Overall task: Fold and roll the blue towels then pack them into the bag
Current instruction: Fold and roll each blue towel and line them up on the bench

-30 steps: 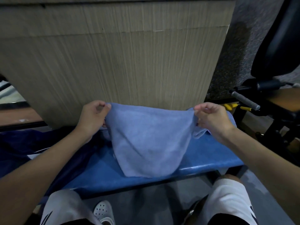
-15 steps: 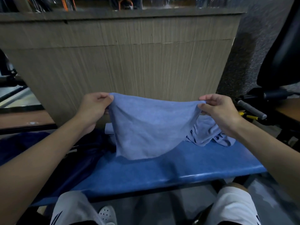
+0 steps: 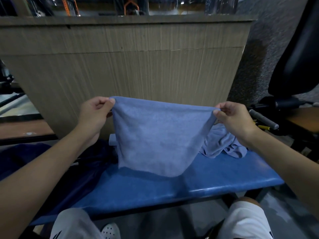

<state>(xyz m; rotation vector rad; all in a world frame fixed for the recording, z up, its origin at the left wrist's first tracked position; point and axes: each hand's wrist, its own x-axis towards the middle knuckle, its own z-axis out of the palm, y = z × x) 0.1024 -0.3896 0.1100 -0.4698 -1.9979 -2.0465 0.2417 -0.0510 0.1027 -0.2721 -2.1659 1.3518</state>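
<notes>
Panel [image 3: 138, 66] fills the back, dead ahead. Bench [image 3: 172, 190] runs left-right under my arms. Dark bag [image 3: 51, 161] (my read, it's too dim to be sure) slumps on the bench's left end, under my left forearm.

Towel [image 3: 158, 140] hangs over mid-bench with its top edge stretched left-right between both hands. Its body drops straight down. The hem is near the pad; can't tell if it touches.

Heap [image 3: 222, 145]: another blue towel, crumpled on the bench at right, just below my right wrist.

Left hand [image 3: 94, 114] pinches the top-left corner, fingers curled on it. Right hand [image 3: 233, 119] pinches the top-right corner the same way.

Roll [image 3: 112, 139]: a pale end pokes out behind the towel's left edge, probably one already rolled.

Step, as I judge it: spread for the first fold. The long axis lies across me and both hands are equally near, so the towel goes straight down flat. The bag sits left, so my left hand is nearer for packing.
</notes>
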